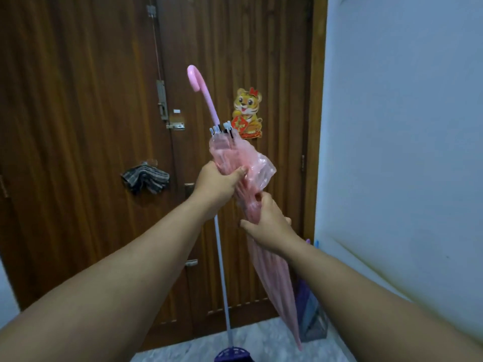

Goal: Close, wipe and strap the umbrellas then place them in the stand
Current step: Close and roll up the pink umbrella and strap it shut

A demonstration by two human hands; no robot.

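Clearly light and floppy: a closed pink umbrella [264,262] held up before the wooden door [91,126], handle uppermost.
Left hand [217,181] grips the loose, slippery canopy near the rib tips, right hand [269,220] wraps it lower down; grip over the ribs looks firmest. Wall [405,126] crowds the right, and a mop pole [222,278] stands left.

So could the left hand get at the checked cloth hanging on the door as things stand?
Probably not yet: the left hand grips the pink umbrella. The cloth hangs unobstructed to its left.
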